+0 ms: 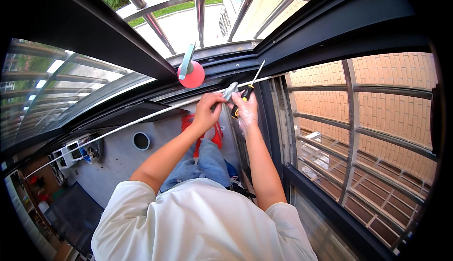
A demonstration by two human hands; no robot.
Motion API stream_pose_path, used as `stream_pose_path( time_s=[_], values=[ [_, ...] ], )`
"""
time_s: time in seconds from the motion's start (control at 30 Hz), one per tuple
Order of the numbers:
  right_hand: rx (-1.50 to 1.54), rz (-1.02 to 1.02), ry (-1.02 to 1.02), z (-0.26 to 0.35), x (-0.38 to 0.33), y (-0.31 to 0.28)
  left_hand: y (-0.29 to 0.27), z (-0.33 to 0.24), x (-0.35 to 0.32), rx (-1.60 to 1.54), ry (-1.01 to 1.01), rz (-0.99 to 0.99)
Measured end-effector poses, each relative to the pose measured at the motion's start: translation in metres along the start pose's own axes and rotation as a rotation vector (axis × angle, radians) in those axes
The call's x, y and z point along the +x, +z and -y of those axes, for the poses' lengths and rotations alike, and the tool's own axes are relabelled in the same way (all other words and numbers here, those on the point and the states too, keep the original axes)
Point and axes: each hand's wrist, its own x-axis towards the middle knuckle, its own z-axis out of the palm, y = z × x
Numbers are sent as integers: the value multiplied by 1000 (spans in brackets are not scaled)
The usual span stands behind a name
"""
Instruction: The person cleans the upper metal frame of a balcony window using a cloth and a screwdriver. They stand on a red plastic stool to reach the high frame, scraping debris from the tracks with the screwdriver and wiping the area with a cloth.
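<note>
My right hand (pixel 247 110), in a clear thin plastic glove, is closed round a screwdriver (pixel 247 91) with a black and yellow handle. Its metal shaft points up and away to the right. Just left of it, my bare left hand (pixel 207 108) has its fingers bent in at a small, shiny grey piece (pixel 230 90), which I cannot identify. That piece lies between the two hands, beside a long white rod or cord (pixel 141 119). My left fingertips are partly hidden, so what they grip does not show.
A round pink object (pixel 192 76) with a pale flat strip is at the black window frame (pixel 330 49). Metal bars (pixel 200 20) stand outside. Below are red footwear (pixel 218 136), a dark round container (pixel 141 140) on the grey floor (pixel 120 166), and a dark chair (pixel 73 216).
</note>
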Motion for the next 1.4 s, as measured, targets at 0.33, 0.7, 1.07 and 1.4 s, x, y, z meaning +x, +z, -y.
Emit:
stream_pose_path(
  time_s=[0.33, 0.7, 1.07, 1.4],
  values=[
    [-235, 141, -201, 4, -15, 12, -14, -2, 3, -662, -661, 124],
    [-723, 32, -916, 44, -33, 143, -83, 16, -41, -603, -791, -71],
    [-423, 268, -322, 44, -24, 119, -122, 13, -62, -434, -800, -117],
    [-420, 84, -294, 101, -120, 5, -110, 16, -15, -180, -549, -42]
  ],
)
